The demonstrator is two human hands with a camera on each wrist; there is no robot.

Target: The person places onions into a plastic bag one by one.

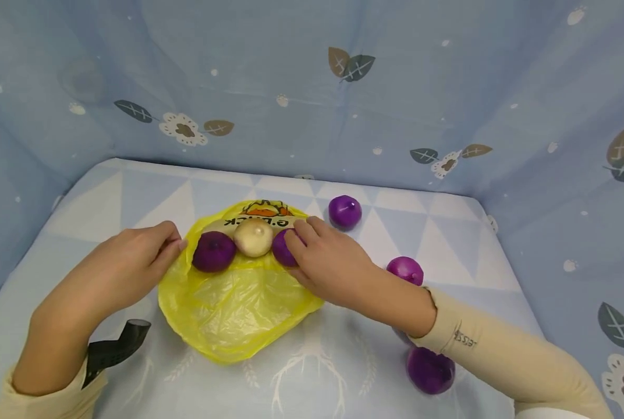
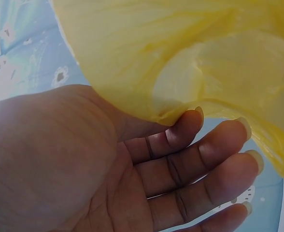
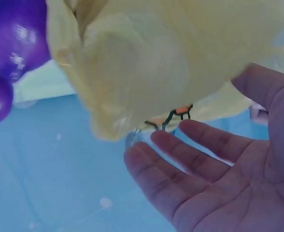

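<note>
Balls (image 1: pixel 253 237), 3 of them, sat in the yellow bag (image 1: pixel 238 323); my left hand (image 1: pixel 128 266) pinched its rim, right hand (image 1: pixel 337 263) spread against it. Pretty sure I was mid-bagging; next probably called for raising that rim.

Pale-blue fabric hangings (image 1: pixel 270 41), printed with dark-grey and brown leaves (image 1: pixel 358 67) and white, brown-centred flowers (image 1: pixel 183 129), enclose the scene behind and on both sides as we look down on a flat, cloth-covered tabletop (image 1: pixel 464 233) patterned in pale-blue and white triangles (image 1: pixel 107 198). Nearer us, white antler outlines (image 1: pixel 311 349) mark its surface; soft light shows the hangings' folds.
</note>
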